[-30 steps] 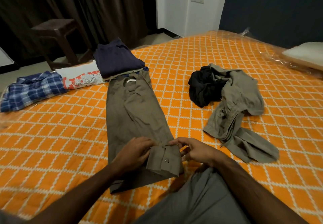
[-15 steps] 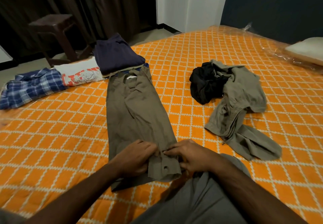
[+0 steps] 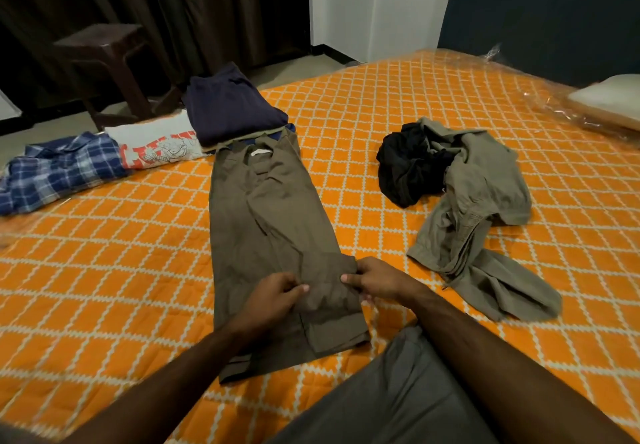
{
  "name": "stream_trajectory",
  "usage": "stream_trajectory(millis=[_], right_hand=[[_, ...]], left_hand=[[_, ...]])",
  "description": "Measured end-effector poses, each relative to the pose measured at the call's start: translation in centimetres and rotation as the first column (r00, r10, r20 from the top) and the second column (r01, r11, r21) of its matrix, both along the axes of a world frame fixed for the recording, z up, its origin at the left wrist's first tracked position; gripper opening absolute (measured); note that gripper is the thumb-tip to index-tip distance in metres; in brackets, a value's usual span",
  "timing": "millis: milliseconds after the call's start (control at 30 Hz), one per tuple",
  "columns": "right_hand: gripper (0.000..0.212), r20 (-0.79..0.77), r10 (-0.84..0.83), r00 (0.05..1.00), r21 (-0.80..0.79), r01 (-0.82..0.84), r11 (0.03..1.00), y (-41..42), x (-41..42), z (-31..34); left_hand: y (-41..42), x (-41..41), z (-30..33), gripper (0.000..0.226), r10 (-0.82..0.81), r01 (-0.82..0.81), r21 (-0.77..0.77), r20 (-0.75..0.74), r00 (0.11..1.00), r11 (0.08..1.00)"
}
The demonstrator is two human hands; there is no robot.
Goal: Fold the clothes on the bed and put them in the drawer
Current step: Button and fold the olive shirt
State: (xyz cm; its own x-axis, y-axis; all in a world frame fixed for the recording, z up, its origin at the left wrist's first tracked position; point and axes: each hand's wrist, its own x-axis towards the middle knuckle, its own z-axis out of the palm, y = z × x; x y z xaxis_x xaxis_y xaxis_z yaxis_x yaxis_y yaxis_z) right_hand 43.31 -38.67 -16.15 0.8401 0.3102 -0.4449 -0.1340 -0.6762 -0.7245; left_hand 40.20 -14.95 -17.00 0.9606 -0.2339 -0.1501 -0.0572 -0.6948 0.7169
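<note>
A brown shirt (image 3: 266, 221) lies lengthwise on the orange bed (image 3: 104, 270), folded into a narrow strip with its collar at the far end. My left hand (image 3: 277, 296) and my right hand (image 3: 375, 279) both pinch the sleeve cuff folded over its near part. To the right lies a crumpled grey-green garment (image 3: 481, 208) with a black one (image 3: 408, 166) bunched against it. Folded at the far left are a navy garment (image 3: 232, 107), a white printed shirt (image 3: 156, 143) and a blue plaid shirt (image 3: 59, 169).
A dark stool (image 3: 104, 48) stands on the floor past the bed, in front of dark curtains. A pillow (image 3: 609, 100) under clear plastic lies at the far right. My grey-clad knee (image 3: 391, 405) rests on the bed's near edge. No drawer is in view.
Both hands have moved the cuff a little farther up the shirt and laid it flat. The view has tilted slightly.
</note>
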Motion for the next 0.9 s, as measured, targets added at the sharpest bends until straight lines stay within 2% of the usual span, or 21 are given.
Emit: stream_trajectory(millis=[33, 100, 167, 233, 300, 333, 400, 433, 467, 500, 600, 667, 733, 833, 900], right_hand=[[0.027, 0.041, -0.002, 0.999, -0.048, 0.004, 0.999, 0.4, 0.5, -0.3], [0.023, 0.138, -0.012, 0.99, -0.115, 0.028, 0.993, 1.1, 1.1, -0.6], [0.028, 0.202, -0.028, 0.979, -0.11, 0.051, 0.993, 1.5, 1.2, -0.9], [0.035, 0.231, -0.049, 0.972, -0.065, 0.066, 0.996, 1.9, 1.1, -1.1], [0.047, 0.312, -0.03, 0.95, -0.084, 0.059, 0.995, 2.1, 0.9, -0.9], [0.051, 0.425, 0.016, 0.905, -0.147, 0.052, 0.988, 2.3, 0.7, -0.7], [0.05, 0.661, 0.189, 0.726, -0.274, -0.001, 0.962, 2.8, 0.0, 0.0], [0.049, 0.71, 0.273, 0.65, -0.301, -0.07, 0.951, 3.2, -0.6, 0.3], [0.052, 0.711, 0.358, 0.606, -0.335, -0.156, 0.929, 3.6, -1.3, 0.3], [0.062, 0.663, 0.447, 0.601, -0.379, -0.245, 0.892, 4.1, -2.2, -0.1], [0.107, 0.336, 0.679, 0.652, -0.562, -0.439, 0.701, 4.5, -4.9, -2.1], [0.12, 0.253, 0.728, 0.637, -0.652, -0.444, 0.615, 4.7, -5.8, -3.0], [0.123, 0.26, 0.738, 0.623, -0.706, -0.399, 0.585, 5.3, -6.1, -3.4], [0.128, 0.253, 0.734, 0.63, -0.795, -0.296, 0.529, 6.5, -6.6, -3.6], [0.129, 0.214, 0.733, 0.645, -0.815, -0.296, 0.498, 6.9, -6.8, -3.7]], left_hand=[[-0.1, 0.2, 0.0, 0.013, 0.05, -0.05, -0.009, -0.034, 0.998, 0.999], [0.0, 0.3, -0.1, 0.034, 0.09, -0.092, -0.035, -0.049, 0.995, 0.995], [0.2, 0.1, 0.2, 0.056, 0.04, -0.04, -0.039, 0.004, 0.999, 0.998], [0.6, -0.3, 0.3, 0.075, -0.048, 0.046, 0.049, 0.036, 0.998, 0.998], [1.2, -0.4, 0.2, 0.082, -0.116, 0.1, 0.202, 0.069, 0.991, 0.974], [1.5, -0.3, 0.2, 0.081, -0.138, 0.102, 0.279, 0.113, 0.984, 0.955], [2.1, -0.1, 0.2, 0.073, -0.228, 0.102, 0.43, 0.253, 0.94, 0.897], [2.5, -0.1, 0.1, 0.071, -0.292, 0.106, 0.505, 0.306, 0.906, 0.856], [2.9, -0.3, -0.1, 0.072, -0.357, 0.113, 0.573, 0.332, 0.873, 0.811], [3.4, -0.7, -0.3, 0.076, -0.404, 0.131, 0.612, 0.333, 0.852, 0.78], [5.0, -3.4, -1.0, 0.099, -0.501, 0.229, 0.726, 0.182, 0.846, 0.649], [5.3, -5.4, -1.1, 0.11, -0.512, 0.291, 0.766, 0.057, 0.857, 0.573], [4.8, -6.5, -1.2, 0.108, -0.424, 0.362, 0.742, -0.116, 0.898, 0.565], [2.8, -7.0, -1.1, 0.108, -0.3, 0.342, 0.759, -0.201, 0.932, 0.554], [2.1, -6.8, -1.2, 0.115, -0.25, 0.358, 0.763, -0.261, 0.932, 0.538]])
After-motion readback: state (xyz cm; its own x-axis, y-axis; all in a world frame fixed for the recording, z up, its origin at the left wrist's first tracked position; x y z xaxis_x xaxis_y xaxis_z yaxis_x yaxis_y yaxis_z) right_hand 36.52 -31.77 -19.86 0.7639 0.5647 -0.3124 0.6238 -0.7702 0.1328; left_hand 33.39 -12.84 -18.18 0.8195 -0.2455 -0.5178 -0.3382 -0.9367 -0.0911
